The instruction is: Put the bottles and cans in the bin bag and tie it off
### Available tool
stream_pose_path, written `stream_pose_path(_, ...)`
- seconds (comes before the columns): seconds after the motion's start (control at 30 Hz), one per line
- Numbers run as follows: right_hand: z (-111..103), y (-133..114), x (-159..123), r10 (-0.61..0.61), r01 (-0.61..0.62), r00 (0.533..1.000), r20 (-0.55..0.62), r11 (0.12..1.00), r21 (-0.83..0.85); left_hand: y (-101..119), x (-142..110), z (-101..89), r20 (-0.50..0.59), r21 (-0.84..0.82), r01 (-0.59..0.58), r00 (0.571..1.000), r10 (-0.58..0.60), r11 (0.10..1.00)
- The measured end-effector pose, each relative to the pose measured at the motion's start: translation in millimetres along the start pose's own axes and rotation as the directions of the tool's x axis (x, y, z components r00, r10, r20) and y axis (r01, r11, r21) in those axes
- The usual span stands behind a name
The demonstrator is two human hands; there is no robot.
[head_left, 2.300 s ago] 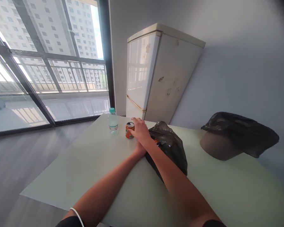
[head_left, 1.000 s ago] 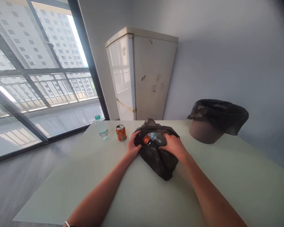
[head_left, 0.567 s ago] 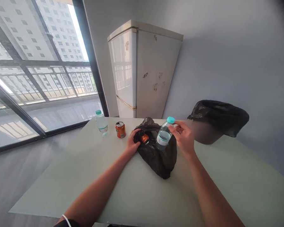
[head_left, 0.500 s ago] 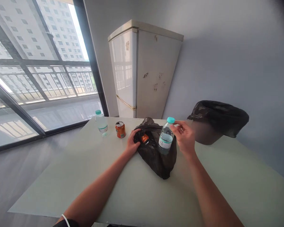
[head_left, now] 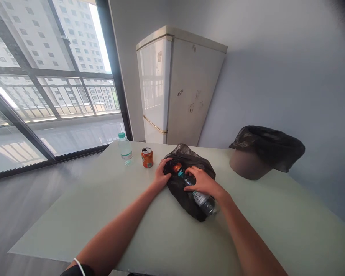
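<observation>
A black plastic bag [head_left: 186, 193] lies on the pale table [head_left: 109, 207] in front of me. My left hand [head_left: 162, 174] is closed on the left rim of the bag's opening. My right hand [head_left: 199, 182] is wrapped over a clear water bottle [head_left: 203, 200] with a teal cap. The bottle lies tilted on top of the bag, its cap pointing at the opening. An orange can [head_left: 176, 167] shows inside the opening. To the left of the bag stand a second orange can [head_left: 147, 158] and a second water bottle [head_left: 125, 147], both upright.
A brown bin with a black liner [head_left: 261, 153] sits at the table's far right. A white fridge [head_left: 172, 84] stands behind the table against the grey wall. A large window with dark frames [head_left: 46, 84] fills the left side, with grey floor below it.
My right hand took the water bottle out and held it upright above the bag; now it has come down and the bottle lies across the bag. My left hand stays on the rim.
</observation>
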State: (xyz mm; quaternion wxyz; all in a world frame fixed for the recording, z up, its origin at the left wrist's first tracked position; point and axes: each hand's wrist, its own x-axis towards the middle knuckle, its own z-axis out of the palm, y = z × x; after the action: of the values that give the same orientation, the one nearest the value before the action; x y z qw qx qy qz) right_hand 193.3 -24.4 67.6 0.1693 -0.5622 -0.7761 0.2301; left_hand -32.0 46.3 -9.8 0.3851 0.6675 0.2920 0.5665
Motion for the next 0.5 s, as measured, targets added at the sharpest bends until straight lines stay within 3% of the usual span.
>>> stream_pose_path(0.1, 2, 1, -4, 0.117, -0.107, 0.988, 0.098, 0.989, -0.1, -1, 0, 0.2, 0.003, -0.01, 0.005, 1.0, -0.005, 1.0)
stream_pose_path(0.2, -17, 2, -16, 0.185, -0.165, 0.964, 0.192, 0.98, -0.114, -1, 0, 0.4, -0.016, -0.016, 0.014, 1.0, -0.014, 1.0)
stream_pose_path(0.3, -44, -4, -26, 0.099, -0.132, 0.975, 0.201, 0.979, 0.155, 0, 0, -0.3, -0.039, -0.023, 0.024, 0.999, -0.024, 0.999)
stream_pose_path(0.33, -50, -10, -27, 0.036, -0.084, 0.987, 0.154, 0.946, 0.314, 0, 0, -0.5, -0.04, -0.025, 0.028, 0.999, -0.029, 0.999)
stream_pose_path(0.4, -52, -28, -22, -0.034, 0.051, 0.999, -0.039, 0.8, 0.598, 1, 0, 0.0, -0.04, -0.029, 0.04, 0.998, -0.042, 0.999)
stream_pose_path(0.47, -39, -55, -11, 0.011, 0.187, 0.966, -0.26, 0.668, 0.72, 2, 2, 3.2, -0.069, -0.03, 0.059, 0.996, -0.061, 0.998)
stream_pose_path(0.5, -28, -71, -3, 0.038, 0.228, 0.944, -0.328, 0.644, 0.731, 3, 3, 5.8, -0.101, -0.029, 0.07, 0.992, -0.072, 0.997)
